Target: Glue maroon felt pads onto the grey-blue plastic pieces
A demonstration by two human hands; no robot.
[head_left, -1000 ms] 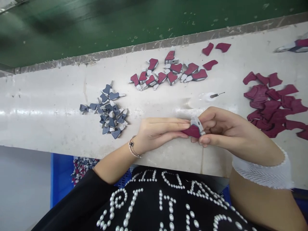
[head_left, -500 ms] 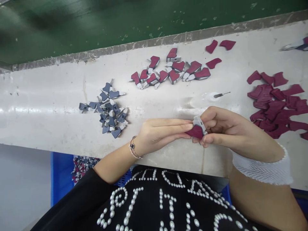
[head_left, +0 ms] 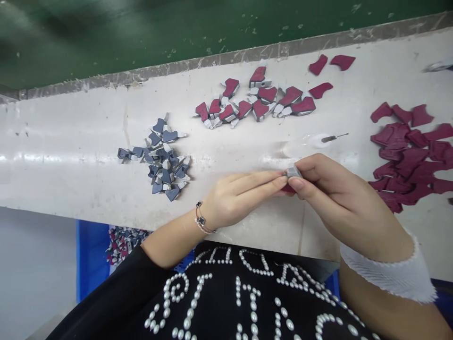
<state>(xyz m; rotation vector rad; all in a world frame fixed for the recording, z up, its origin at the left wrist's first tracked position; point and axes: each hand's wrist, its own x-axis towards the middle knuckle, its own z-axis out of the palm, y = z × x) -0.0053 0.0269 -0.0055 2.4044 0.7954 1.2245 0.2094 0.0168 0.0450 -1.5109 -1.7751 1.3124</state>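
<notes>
Both hands meet over a small grey and red part [head_left: 293, 172] near the front of the white table. My left hand [head_left: 244, 196] pinches its left side with fingers held straight and together. On its right side, the thumb and fingers of my right hand [head_left: 329, 193] are closed on it. Most of the part is covered by fingers; a grey end and a sliver of red show. Behind the hands lies a group of red-faced grey parts [head_left: 262, 109]. Dark blue and grey parts [head_left: 166, 176] are heaped to the left, and loose red pieces [head_left: 412, 158] to the right.
A small clear bottle with a thin metal tip [head_left: 320, 140] lies just beyond my right hand. Separate red pieces [head_left: 342, 62] rest near the back edge. Below the table's front edge, a blue bin [head_left: 88, 259] holds many small parts. A green surface [head_left: 141, 42] borders the back.
The held part has turned, so its red face is now mostly hidden by fingers. My right thumb has moved up over it. The view has shifted slightly.
</notes>
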